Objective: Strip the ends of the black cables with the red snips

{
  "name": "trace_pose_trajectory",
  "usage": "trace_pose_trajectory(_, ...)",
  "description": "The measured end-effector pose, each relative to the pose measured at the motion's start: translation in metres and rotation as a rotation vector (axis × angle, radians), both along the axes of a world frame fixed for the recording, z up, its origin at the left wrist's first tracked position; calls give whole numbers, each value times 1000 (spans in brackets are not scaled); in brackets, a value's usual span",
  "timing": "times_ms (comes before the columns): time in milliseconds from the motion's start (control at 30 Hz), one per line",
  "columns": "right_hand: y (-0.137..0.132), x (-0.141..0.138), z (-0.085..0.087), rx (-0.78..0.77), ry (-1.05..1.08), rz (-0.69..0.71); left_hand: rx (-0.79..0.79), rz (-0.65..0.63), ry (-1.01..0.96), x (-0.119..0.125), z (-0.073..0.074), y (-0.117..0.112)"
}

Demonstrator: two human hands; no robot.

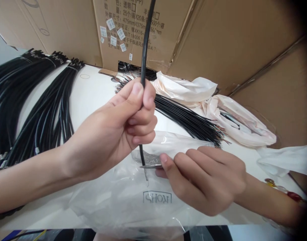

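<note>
My left hand (pixel 118 129) is closed around a black cable (pixel 145 43) that stands upright, its top running out of view. The cable's lower end (pixel 142 157) hangs just below my fist. My right hand (pixel 206 177) pinches a thin metal piece (pixel 149 166) and holds it against the cable's bare tip. Both hands hover over a clear plastic bag (pixel 133 197) printed with "ROHS", lying on the white table (pixel 93 90).
Bundles of black cables (pixel 35 110) lie at the left. A fan of thinner black wires (pixel 191 120) with stripped ends lies behind my hands. Crumpled white bags (pixel 218 103) sit at the right. Cardboard boxes (pixel 218 36) wall the back and right side.
</note>
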State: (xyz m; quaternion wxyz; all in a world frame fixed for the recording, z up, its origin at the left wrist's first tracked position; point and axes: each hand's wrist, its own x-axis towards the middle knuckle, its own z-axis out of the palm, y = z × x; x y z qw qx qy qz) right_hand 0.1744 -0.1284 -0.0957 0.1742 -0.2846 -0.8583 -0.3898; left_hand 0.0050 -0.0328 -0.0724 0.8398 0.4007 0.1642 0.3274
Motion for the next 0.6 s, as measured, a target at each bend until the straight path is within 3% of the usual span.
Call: trace_pose_trajectory(600,-6,2,6,-117,-66,-64,-69,30,45,4,1,-1)
